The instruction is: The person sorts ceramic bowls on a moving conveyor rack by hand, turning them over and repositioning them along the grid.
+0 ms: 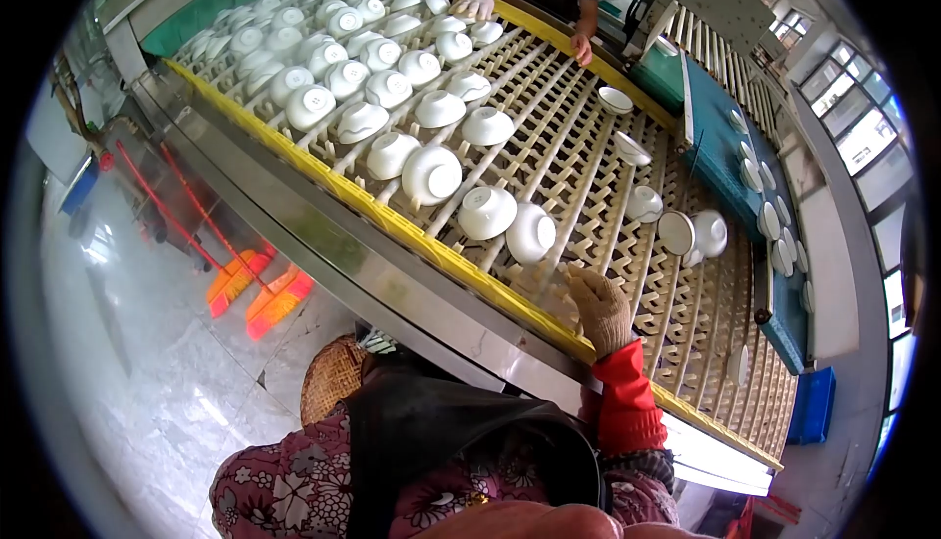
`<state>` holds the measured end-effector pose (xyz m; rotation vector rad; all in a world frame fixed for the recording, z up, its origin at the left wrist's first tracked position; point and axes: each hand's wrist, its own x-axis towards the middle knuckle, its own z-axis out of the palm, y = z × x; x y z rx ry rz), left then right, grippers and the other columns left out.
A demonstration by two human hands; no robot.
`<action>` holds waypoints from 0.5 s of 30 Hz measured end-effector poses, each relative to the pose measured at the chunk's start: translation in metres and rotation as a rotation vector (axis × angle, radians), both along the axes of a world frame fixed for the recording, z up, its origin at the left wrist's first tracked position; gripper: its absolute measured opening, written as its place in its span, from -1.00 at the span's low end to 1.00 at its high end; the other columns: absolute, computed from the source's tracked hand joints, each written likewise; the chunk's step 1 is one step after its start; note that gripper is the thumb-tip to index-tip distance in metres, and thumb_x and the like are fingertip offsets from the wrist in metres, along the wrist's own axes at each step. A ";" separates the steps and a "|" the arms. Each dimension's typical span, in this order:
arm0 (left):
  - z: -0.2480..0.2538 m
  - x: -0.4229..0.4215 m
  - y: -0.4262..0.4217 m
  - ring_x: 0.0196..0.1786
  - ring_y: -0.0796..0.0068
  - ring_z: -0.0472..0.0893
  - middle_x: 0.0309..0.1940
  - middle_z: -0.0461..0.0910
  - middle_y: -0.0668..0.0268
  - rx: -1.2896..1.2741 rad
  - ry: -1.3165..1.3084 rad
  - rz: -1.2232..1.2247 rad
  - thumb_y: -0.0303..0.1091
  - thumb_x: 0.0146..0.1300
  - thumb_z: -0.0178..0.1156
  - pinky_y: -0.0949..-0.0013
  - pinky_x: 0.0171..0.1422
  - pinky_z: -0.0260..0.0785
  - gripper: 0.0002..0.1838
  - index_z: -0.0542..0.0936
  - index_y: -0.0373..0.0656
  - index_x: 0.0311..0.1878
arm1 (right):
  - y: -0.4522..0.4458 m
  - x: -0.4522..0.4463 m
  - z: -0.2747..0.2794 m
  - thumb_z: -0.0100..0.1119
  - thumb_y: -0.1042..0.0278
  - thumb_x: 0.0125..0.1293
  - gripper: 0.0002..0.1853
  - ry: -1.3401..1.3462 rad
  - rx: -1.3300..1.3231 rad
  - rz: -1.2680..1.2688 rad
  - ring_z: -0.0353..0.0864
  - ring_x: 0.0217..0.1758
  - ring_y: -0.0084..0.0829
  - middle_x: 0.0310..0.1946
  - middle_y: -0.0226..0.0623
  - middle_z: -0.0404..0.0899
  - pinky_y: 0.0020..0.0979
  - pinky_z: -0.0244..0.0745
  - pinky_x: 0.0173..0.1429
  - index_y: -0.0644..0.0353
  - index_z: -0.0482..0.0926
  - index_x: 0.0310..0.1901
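Observation:
My right hand (599, 310), in a tan work glove below a red sleeve, is over the near edge of a slatted conveyor (549, 162) with yellow rims. Its fingers are smeared, so their grip cannot be made out. Closest to them is an upside-down white bowl (530, 233), with another white bowl (487, 213) beside it. Many more white bowls stand upside down towards the far left of the conveyor. On the right part, a tilted bowl (676, 232) leans by another bowl (709, 233). My left hand is out of view.
Across the conveyor, a co-worker's gloved hand (473, 5) is by the bowls and their bare hand (582, 48) is at the yellow rim. A blue belt (720, 152) carries bowls at the right. Orange brooms (279, 301) and a blue bin (812, 407) are on the floor.

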<state>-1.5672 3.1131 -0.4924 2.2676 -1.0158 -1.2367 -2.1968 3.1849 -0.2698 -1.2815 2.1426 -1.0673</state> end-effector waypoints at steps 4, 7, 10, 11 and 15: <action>-0.001 0.000 -0.002 0.23 0.06 0.79 0.24 0.83 0.03 -0.018 -0.017 -0.009 -0.08 0.72 0.21 0.14 0.31 0.64 -0.47 0.69 -0.24 0.51 | 0.006 -0.016 -0.023 0.32 0.10 0.69 -0.58 0.180 -0.198 0.150 0.91 0.02 -0.32 -0.03 -0.10 0.93 -0.26 0.74 0.18 0.22 0.85 0.31; -0.003 0.001 -0.014 0.26 0.04 0.80 0.27 0.83 0.02 -0.061 -0.043 -0.026 -0.08 0.72 0.20 0.14 0.33 0.64 -0.47 0.69 -0.24 0.53 | 0.006 -0.014 -0.010 0.30 0.10 0.69 -0.59 0.012 -0.064 0.096 0.89 -0.05 -0.24 -0.10 -0.10 0.90 -0.24 0.73 0.12 0.21 0.85 0.29; 0.001 0.013 -0.053 0.28 0.02 0.80 0.30 0.82 0.02 -0.182 -0.121 -0.089 -0.08 0.73 0.19 0.14 0.36 0.64 -0.46 0.68 -0.24 0.55 | 0.010 -0.019 0.001 0.26 0.11 0.69 -0.60 0.019 -0.021 0.056 0.86 -0.11 -0.15 -0.18 -0.08 0.84 -0.20 0.71 0.06 0.20 0.82 0.28; -0.002 0.024 -0.074 0.29 0.02 0.80 0.31 0.82 0.02 -0.275 -0.197 -0.148 -0.08 0.73 0.19 0.14 0.37 0.64 -0.45 0.68 -0.24 0.55 | 0.012 -0.021 0.023 0.24 0.12 0.68 -0.62 0.136 0.064 0.067 0.86 -0.11 -0.09 -0.21 -0.05 0.82 -0.17 0.71 0.05 0.21 0.80 0.26; 0.048 0.060 -0.177 0.34 0.04 0.79 0.37 0.81 0.01 -0.829 -0.501 -0.343 -0.08 0.76 0.17 0.16 0.47 0.59 -0.44 0.68 -0.27 0.56 | 0.035 -0.066 0.028 0.54 0.15 0.47 -0.49 0.445 -0.224 -0.221 0.86 -0.05 0.04 0.00 0.04 0.83 -0.06 0.74 0.11 0.22 0.76 0.34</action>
